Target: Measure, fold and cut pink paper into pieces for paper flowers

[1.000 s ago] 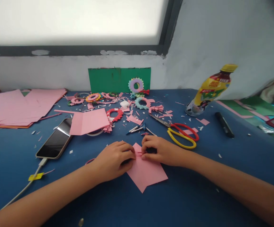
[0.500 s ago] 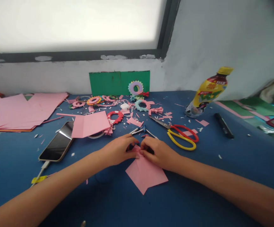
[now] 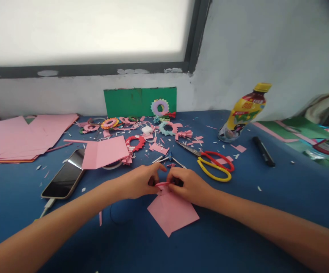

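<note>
A pink sheet of paper (image 3: 172, 213), creased down its middle, lies in front of me with its lower corner toward me. My left hand (image 3: 141, 181) pinches its far end from the left, index finger raised. From the right, my right hand (image 3: 190, 185) grips the same end with curled fingers. The paper's far edge bends up between both hands, and the fingertips partly hide it. Just beyond my hands is a compass (image 3: 170, 157) with its legs spread. Scissors (image 3: 214, 165) with red and yellow handles lie to the right of it.
A phone (image 3: 63, 176) with a cable and a folded pink card (image 3: 105, 152) lie at left. Pink sheets (image 3: 16, 136) are stacked further left. Paper rings, including a red one (image 3: 135, 142), and scraps are scattered at the back. A drink bottle (image 3: 244, 113) and black marker (image 3: 263, 151) are at right.
The paper's far edge now curls upward between my fingers. My left index finger has lifted off the paper. The whole view has shifted slightly.
</note>
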### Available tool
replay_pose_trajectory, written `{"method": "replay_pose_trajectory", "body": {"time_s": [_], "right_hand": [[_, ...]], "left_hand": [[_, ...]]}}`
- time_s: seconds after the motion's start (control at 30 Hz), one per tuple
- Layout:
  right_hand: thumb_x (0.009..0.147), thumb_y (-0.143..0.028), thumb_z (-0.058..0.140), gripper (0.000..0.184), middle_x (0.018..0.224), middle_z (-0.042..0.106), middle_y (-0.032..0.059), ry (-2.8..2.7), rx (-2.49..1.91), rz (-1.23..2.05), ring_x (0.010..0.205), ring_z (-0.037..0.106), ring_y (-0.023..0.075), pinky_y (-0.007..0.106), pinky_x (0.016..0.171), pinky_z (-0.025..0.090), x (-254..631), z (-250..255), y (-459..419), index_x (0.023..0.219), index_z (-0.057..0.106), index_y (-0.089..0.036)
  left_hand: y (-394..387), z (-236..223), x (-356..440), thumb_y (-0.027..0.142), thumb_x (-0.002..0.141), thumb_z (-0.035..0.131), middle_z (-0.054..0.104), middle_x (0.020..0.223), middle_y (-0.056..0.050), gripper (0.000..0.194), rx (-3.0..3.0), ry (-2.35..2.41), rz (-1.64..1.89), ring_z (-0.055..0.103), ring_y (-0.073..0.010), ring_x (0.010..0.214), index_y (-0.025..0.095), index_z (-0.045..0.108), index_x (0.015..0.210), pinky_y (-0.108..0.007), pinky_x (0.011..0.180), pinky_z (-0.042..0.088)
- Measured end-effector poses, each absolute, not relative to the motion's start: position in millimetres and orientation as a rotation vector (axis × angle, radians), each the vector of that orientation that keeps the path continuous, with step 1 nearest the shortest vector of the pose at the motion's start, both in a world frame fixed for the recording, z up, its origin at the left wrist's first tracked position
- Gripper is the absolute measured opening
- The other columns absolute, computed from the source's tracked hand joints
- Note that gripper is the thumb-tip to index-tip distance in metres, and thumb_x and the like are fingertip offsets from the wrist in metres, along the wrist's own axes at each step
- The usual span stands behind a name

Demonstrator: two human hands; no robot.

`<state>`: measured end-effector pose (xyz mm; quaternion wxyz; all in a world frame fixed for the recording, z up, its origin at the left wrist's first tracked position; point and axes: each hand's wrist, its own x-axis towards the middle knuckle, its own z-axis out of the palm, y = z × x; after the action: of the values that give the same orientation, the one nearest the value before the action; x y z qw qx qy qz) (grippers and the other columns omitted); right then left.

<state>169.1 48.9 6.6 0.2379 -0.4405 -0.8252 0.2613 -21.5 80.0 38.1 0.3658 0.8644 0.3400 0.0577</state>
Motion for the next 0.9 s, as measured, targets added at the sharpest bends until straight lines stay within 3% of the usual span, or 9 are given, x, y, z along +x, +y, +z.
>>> {"method": "replay_pose_trajectory", "body": {"time_s": [0.1,0.2,0.33,0.5,0.73,0.9], "right_hand": [[0.074,-0.009,0.055,0.008,0.072,0.059,0.0007,-2.296,-1.086,0.710,0.066,0.053,0.0116,0.022,0.061,0.040,173,4,50,0.075,0.058,-0.016],[0.077,-0.008,0.054,0.011,0.082,0.062,0.0045,-2.421,-0.854,0.728,0.077,0.056,0.0132,0.024,0.071,0.044,180,3,53,0.082,0.061,-0.015],[0.082,-0.012,0.051,0.014,0.091,0.061,0.0069,-2.534,-0.660,0.783,0.085,0.057,0.0122,0.023,0.079,0.044,189,6,56,0.088,0.064,-0.015],[0.086,-0.023,0.050,0.018,0.091,0.061,0.0079,-2.674,-0.604,0.637,0.084,0.056,0.0143,0.026,0.078,0.044,191,12,54,0.089,0.067,-0.017],[0.083,-0.022,0.056,0.012,0.089,0.059,0.0058,-2.631,-0.774,0.798,0.082,0.056,0.0136,0.025,0.077,0.044,182,19,55,0.084,0.066,-0.016],[0.076,-0.019,0.062,0.004,0.082,0.059,0.0028,-2.556,-1.012,0.851,0.075,0.055,0.0128,0.023,0.067,0.042,174,22,51,0.078,0.064,-0.017]], "left_hand": [[73,30,-30,0.017,0.078,0.055,0.060,0.072,0.002,0.014,2.244,0.883,0.292,0.054,-0.0103,0.062,0.017,0.056,0.091,-0.020,0.055,0.040],[64,20,-38,0.009,0.076,0.053,0.060,0.075,0.000,0.010,2.347,0.910,0.408,0.055,-0.0108,0.067,0.016,0.059,0.079,-0.021,0.061,0.043],[55,12,-50,0.011,0.081,0.051,0.061,0.083,-0.003,0.013,2.436,0.785,0.468,0.056,-0.0126,0.078,0.016,0.060,0.086,-0.023,0.070,0.045],[53,18,-61,0.017,0.088,0.047,0.061,0.100,-0.006,0.020,2.494,0.631,0.345,0.055,-0.0140,0.091,0.020,0.064,0.097,-0.026,0.082,0.043],[59,29,-55,0.015,0.087,0.047,0.060,0.094,-0.005,0.018,2.421,0.665,0.242,0.057,-0.0120,0.085,0.018,0.065,0.085,-0.022,0.077,0.044],[61,32,-42,0.011,0.080,0.053,0.060,0.082,0.000,0.014,2.405,0.872,0.182,0.058,-0.0116,0.074,0.019,0.063,0.084,-0.020,0.066,0.044]]}}
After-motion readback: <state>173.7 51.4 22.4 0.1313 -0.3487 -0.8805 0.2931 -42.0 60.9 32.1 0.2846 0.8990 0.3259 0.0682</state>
